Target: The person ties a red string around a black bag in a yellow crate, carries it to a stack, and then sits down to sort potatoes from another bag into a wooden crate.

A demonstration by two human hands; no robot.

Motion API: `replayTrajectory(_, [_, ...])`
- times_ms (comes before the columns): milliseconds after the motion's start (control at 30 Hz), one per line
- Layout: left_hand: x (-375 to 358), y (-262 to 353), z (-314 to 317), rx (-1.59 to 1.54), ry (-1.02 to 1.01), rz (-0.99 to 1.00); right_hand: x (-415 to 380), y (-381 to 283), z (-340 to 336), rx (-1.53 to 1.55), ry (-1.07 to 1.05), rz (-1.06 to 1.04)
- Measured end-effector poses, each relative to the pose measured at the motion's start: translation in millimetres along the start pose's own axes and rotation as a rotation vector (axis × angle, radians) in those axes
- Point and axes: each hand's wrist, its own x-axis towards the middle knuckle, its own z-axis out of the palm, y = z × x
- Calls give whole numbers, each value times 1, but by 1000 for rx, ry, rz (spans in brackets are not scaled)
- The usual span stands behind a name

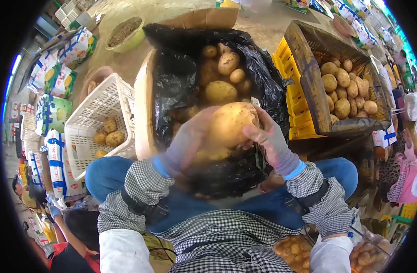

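A large yellow-brown potato [232, 123] is held up between my two gloved hands, over a box lined with black plastic [172, 77]. My right hand [269, 136] grips its right side, thumb on the near face. My left hand [190, 139], blurred by motion, is against its left side, its fingers partly hidden and smeared. More potatoes [221, 92] lie in the box beyond and below the held one.
At the left, a white plastic basket [88, 113] holds several potatoes. A wooden crate [308, 68] of potatoes rests on a yellow crate [299, 98] at the right. A green basin [138, 38] stands farther back. Other people [72, 236] are at both sides.
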Motion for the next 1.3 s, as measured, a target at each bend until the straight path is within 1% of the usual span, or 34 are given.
replayTrajectory(67, [-3, -12, 0, 270, 66, 66, 2, 8, -1, 10, 45, 12])
replayTrajectory(133, [0, -21, 4, 47, 134, -6, 5, 22, -1, -108, 95, -63])
replayTrajectory(167, [0, -23, 4, 143, 131, 17, 6, 27, -2, -168, 119, -104])
replayTrajectory(233, [1, -25, 4, 342, 118, 61, 7, 29, -8, -387, 113, -213])
replayTrajectory(267, [2, -28, 4, 254, 104, 4, 6, 30, -10, -496, 109, -267])
replayTrajectory(333, [3, -36, 5, 80, 77, -109, 6, 34, -12, -399, 218, -150])
replayTrajectory(367, [2, -36, 6, 37, 71, -116, 8, 36, -17, -399, 245, -128])
replayTrajectory(500, [0, -21, 10, -145, 58, -161, 11, 37, -23, -377, 215, -156])
replayTrajectory(567, [0, -15, 9, -287, 30, -181, 11, 36, -18, -402, 192, -227])
replayTrajectory(667, [-1, -9, 9, -316, 2, -223, 9, 31, -5, -512, 179, -410])
replayTrajectory(700, [-1, -10, 8, -330, -25, -234, 7, 32, -6, -305, 172, -227])
replayTrajectory(767, [-1, -14, 8, -363, -81, -251, 10, 35, -21, -336, 113, -229])
replayTrajectory(867, [-1, -11, 12, -275, -28, -211, 9, 28, -24, -311, 111, -196])
replayTrajectory(933, [0, -5, 12, -271, 7, -161, 10, 20, -15, -355, 119, -279])
replayTrajectory(967, [-1, -3, 12, -250, 28, -142, 10, 19, -11, -417, 120, -378])
replayTrajectory(1033, [-1, -4, 10, -182, 47, -109, 10, 12, -6, -623, 112, -483])
replayTrajectory(1067, [-1, -7, 8, -134, 43, -95, 8, 8, -4, -767, 104, -486])
replayTrajectory(1100, [0, -10, 7, -86, 38, -86, 6, 7, -5, -909, 98, -485])
replayTrajectory(1200, [-2, -10, 11, -194, 34, -180, 7, 10, -19, -632, 31, -261])
replayTrajectory(1267, [-2, -9, 10, -196, 1, -175, 9, 5, -22, -504, 17, -104])
replayTrajectory(1300, [-2, -8, 10, -199, -13, -170, 9, 5, -21, -475, 12, -117])
